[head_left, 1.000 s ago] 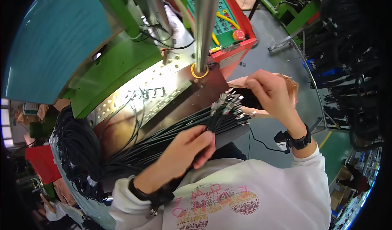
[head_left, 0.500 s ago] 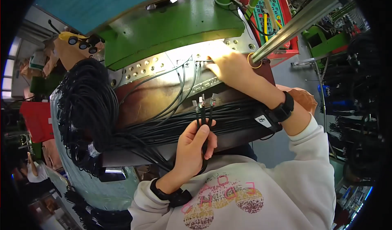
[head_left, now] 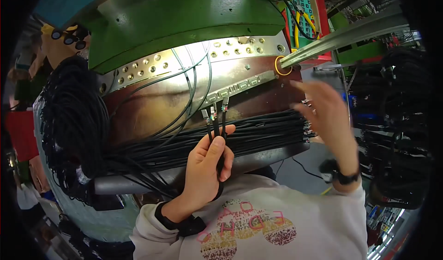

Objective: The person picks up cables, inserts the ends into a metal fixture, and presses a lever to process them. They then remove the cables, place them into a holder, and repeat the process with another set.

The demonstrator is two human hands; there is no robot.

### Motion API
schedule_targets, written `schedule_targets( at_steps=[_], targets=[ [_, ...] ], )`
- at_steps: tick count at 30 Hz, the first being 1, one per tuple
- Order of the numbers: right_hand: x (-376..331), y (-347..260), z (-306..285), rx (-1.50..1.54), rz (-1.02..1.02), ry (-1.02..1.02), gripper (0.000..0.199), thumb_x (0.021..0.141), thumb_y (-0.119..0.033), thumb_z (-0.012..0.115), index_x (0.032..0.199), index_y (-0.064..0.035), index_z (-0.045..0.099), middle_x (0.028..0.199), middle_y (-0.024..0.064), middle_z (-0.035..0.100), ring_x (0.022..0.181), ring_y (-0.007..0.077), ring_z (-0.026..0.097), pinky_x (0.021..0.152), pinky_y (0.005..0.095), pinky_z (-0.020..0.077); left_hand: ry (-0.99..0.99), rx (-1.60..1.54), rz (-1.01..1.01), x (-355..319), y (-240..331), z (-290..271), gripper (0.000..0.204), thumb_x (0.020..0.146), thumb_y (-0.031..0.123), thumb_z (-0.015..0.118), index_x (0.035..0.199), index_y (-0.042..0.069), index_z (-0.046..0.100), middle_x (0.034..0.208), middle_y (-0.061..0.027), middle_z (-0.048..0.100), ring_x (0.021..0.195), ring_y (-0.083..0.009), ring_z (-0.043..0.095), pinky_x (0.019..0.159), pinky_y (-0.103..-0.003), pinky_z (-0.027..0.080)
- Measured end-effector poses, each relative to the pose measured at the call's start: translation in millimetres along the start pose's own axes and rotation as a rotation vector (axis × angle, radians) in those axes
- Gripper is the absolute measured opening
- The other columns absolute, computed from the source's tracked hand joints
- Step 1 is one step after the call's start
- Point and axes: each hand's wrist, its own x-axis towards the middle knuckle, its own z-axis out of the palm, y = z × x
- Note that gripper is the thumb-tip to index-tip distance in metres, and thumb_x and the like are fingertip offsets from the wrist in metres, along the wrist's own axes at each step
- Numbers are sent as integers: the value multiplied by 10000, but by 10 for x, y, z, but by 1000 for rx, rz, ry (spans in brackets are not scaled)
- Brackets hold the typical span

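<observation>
My left hand [head_left: 205, 163] is closed around a few black cables [head_left: 216, 127], their bared ends pointing up. Small metal connectors [head_left: 224, 102] with bits of coloured wire top these ends, just below a slotted metal strip [head_left: 237, 89]. My right hand [head_left: 328, 114], blurred, hovers at the right by the ends of a long black cable bundle [head_left: 263, 135]. Its thumb and forefinger are apart, with nothing visible between them. Thin black cables [head_left: 188, 77] run up from the bundle under the green machine body [head_left: 184, 24].
A large coil of black cables [head_left: 69, 107] lies at the left. A metal bar [head_left: 341, 36] slants in at the upper right, a yellow ring [head_left: 283, 66] by its end. Behind it stands a red-framed control panel [head_left: 302, 10]. More dark cables [head_left: 397, 121] hang at the far right.
My right hand has drawn back from the lit plate under the machine, moving right and nearer, and its fingers have parted. My left hand still holds its cables. The view has shifted.
</observation>
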Motion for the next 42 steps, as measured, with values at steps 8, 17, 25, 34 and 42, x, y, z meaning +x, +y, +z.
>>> schedule_targets(
  at_steps=[8, 17, 25, 34, 42],
  targets=[
    [557, -423, 785, 381, -459, 76, 325, 760, -179, 735, 1057, -87, 639, 1018, 69, 605, 1012, 282, 564, 854, 419, 438, 83, 68, -9, -22, 20, -19, 346, 1049, 305, 439, 1121, 4, 596, 679, -34, 537, 507, -90, 489, 442, -219, 378],
    [453, -715, 895, 540, -444, 229, 231, 735, -2, 699, 919, -59, 571, 941, 79, 650, 870, 293, 634, 778, 398, 505, 54, 434, 286, -169, 148, -14, 326, 1043, 199, 405, 1118, -41, 613, 896, -155, 679, 707, -190, 654, 661, -297, 538],
    [490, -817, 912, 712, -376, 42, 197, 770, 46, 645, 920, -51, 561, 927, 83, 643, 864, 321, 623, 742, 394, 486, -28, 37, -46, -159, 228, -151, 299, 1020, 213, 504, 1027, -50, 646, 775, -118, 666, 645, -158, 646, 613, -272, 544],
    [547, -765, 871, 729, -374, -54, 193, 737, 29, 659, 885, -50, 564, 849, 80, 617, 814, 305, 610, 688, 386, 487, -50, -16, -63, -117, 193, -131, 298, 1001, 240, 546, 1015, -33, 665, 773, -112, 678, 634, -151, 654, 595, -247, 540],
    [545, -817, 942, 717, -411, 80, 207, 716, 23, 674, 881, -44, 570, 868, 75, 612, 814, 296, 598, 700, 379, 486, -45, -69, -31, -108, 186, -158, 327, 998, 252, 541, 1036, -51, 658, 765, -134, 679, 617, -160, 654, 581, -254, 538]
  ],
)
